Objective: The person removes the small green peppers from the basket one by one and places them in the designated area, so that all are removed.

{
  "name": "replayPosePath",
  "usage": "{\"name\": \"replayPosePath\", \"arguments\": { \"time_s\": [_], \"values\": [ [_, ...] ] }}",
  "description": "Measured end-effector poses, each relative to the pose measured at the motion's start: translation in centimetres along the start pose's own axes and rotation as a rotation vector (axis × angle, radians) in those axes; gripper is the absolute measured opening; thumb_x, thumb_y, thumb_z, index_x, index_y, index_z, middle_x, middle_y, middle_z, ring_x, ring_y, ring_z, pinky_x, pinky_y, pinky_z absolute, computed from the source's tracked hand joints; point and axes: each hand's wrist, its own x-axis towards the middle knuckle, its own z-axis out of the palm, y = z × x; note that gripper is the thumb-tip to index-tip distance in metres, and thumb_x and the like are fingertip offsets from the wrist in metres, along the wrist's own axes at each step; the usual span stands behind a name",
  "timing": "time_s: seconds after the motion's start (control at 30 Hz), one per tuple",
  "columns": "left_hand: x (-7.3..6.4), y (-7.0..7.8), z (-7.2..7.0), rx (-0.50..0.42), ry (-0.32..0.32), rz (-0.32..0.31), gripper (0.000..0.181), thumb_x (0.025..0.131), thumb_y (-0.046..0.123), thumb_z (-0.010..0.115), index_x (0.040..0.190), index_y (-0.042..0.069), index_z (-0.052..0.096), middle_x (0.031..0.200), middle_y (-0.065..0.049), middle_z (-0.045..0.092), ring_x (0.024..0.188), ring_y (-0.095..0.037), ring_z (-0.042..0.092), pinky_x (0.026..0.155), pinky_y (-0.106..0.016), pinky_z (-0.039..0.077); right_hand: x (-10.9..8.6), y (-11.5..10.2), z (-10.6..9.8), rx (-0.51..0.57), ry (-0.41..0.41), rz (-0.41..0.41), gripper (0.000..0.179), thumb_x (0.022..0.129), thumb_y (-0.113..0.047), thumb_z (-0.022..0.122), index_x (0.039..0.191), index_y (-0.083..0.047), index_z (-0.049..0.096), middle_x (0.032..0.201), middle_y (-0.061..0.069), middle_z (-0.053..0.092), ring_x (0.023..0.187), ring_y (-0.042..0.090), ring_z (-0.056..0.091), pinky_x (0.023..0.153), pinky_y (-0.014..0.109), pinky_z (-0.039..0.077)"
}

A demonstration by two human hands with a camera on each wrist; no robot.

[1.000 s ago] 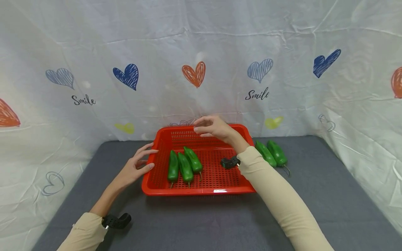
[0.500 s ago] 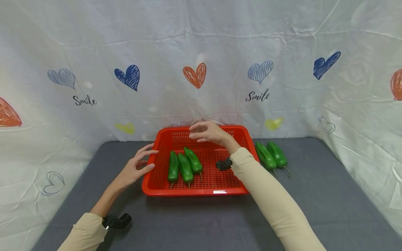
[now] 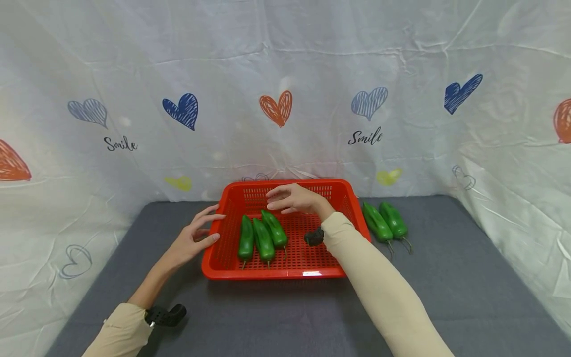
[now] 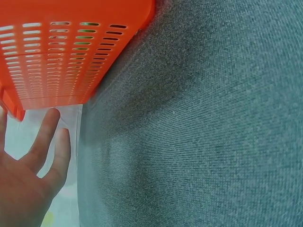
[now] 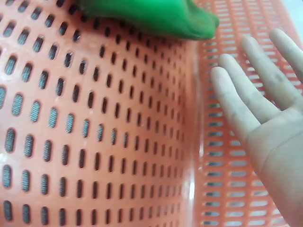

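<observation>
Red plastic, slotted all over, spreads beneath my right grip (image 3: 295, 199), which hangs over the basket (image 3: 285, 273) with its fingers apart and nothing between them. Three green peppers lie in the basket's left half, stems towards me: the left pepper (image 3: 246, 239), the middle pepper (image 3: 264, 240) and the right pepper (image 3: 275, 230). The right-wrist view shows a gap between my fingertips and the nearest pepper tip. My left grip (image 3: 189, 243) stands at the basket's left rim, fingers spread and clasping nothing; whether it presses there, I cannot tell. Two outer peppers (image 3: 376, 222) (image 3: 393, 219) lie side by side on the grey bench (image 3: 446, 287), just beside the basket's right wall.

For a clean hold, I judge it best to come straight down, thumb on one flank and fingers on the other, at a pepper's thick body; the thin stems look easy to snap. The three inside lie close together, so the right pepper's outer side seems to offer most room. Glossy skin is likely slick, calling for even, gentle pressure. A steady left grip on the rim should stop the basket sliding.
</observation>
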Motion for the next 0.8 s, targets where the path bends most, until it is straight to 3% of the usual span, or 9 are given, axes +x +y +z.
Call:
{"name": "replayPosePath", "arguments": {
  "time_s": [0.23, 0.5, 0.8],
  "values": [
    [-0.1, 0.1, 0.0, 0.0, -0.003, -0.013, 0.047, 0.099, 0.0, 0.063, 0.145, 0.001, 0.051, 0.163, -0.013, 0.022, 0.108, -0.043, 0.063, 0.083, -0.034, 0.057, 0.2, 1.3, 0.0, 0.032, -0.027, 0.052, 0.054, 0.097, -0.008, 0.069, 0.147, 0.002, 0.049, 0.144, 0.019, 0.054, 0.123, 0.023, 0.059, 0.104, 0.05, 0.043],
    [-0.1, 0.1, 0.0, -0.014, -0.011, -0.013, 0.047, 0.099, 0.0, 0.062, 0.145, 0.001, 0.051, 0.163, -0.013, 0.021, 0.109, -0.045, 0.062, 0.082, -0.036, 0.057, 0.5, 2.3, 0.4, 0.03, -0.035, 0.058, 0.057, 0.095, -0.004, 0.071, 0.148, -0.002, 0.05, 0.144, 0.016, 0.055, 0.125, 0.024, 0.058, 0.103, 0.046, 0.045],
    [0.0, 0.0, -0.1, -0.018, -0.015, -0.018, 0.047, 0.1, 0.0, 0.062, 0.146, 0.002, 0.05, 0.164, -0.011, 0.02, 0.11, -0.044, 0.062, 0.082, -0.037, 0.058, 0.9, 2.3, 1.2, -0.083, -0.011, 0.07, 0.057, 0.091, -0.004, 0.076, 0.145, -0.003, 0.055, 0.143, 0.013, 0.056, 0.131, 0.024, 0.052, 0.095, 0.039, 0.052]
  ]
}}
